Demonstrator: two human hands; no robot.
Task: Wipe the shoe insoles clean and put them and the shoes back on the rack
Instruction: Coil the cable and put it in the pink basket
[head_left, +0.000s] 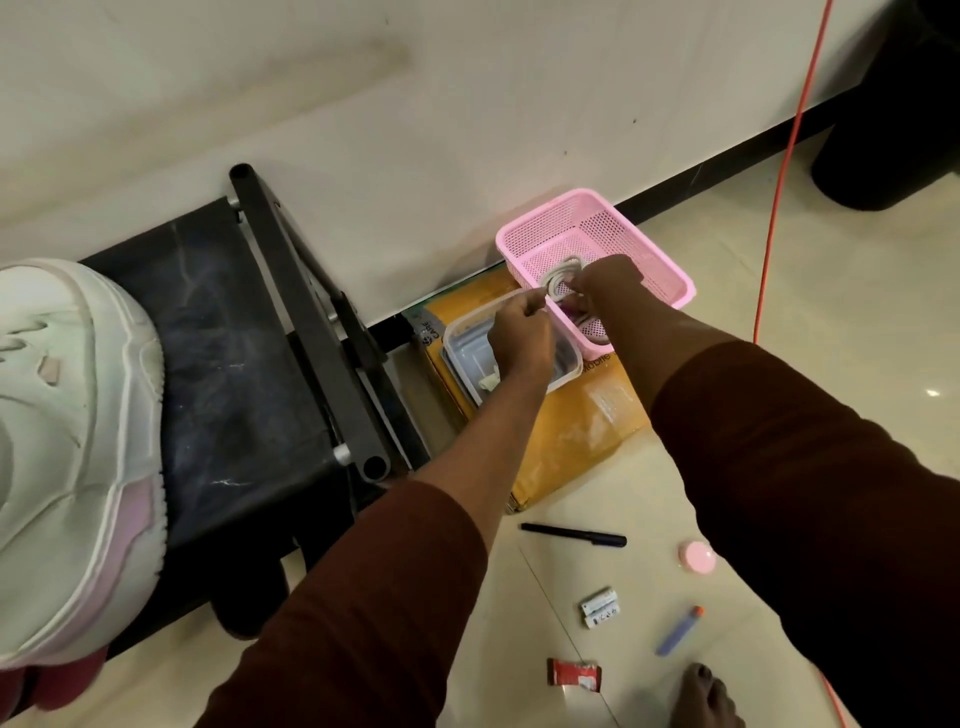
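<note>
A white shoe (67, 447) with a pink heel patch lies on the black fabric top shelf of the shoe rack (234, 364) at the left. Both my arms reach out to a pink mesh basket (660, 265) and a clear plastic tub (467, 353) that stand on a yellow cardboard box (582, 415). My left hand (519, 338) hovers over the tub with curled fingers pinching something thin and pale. My right hand (605, 283) is inside the basket, its fingers curled on a coiled white cord (558, 278). No insole is visible.
Loose items lie on the tiled floor: a black pen (574, 534), a pink round lid (697, 556), two batteries (600, 608), a blue marker (678, 630), a red wrapper (574, 673). An orange cable (779, 182) runs down the wall. My bare foot (704, 696) is at the bottom.
</note>
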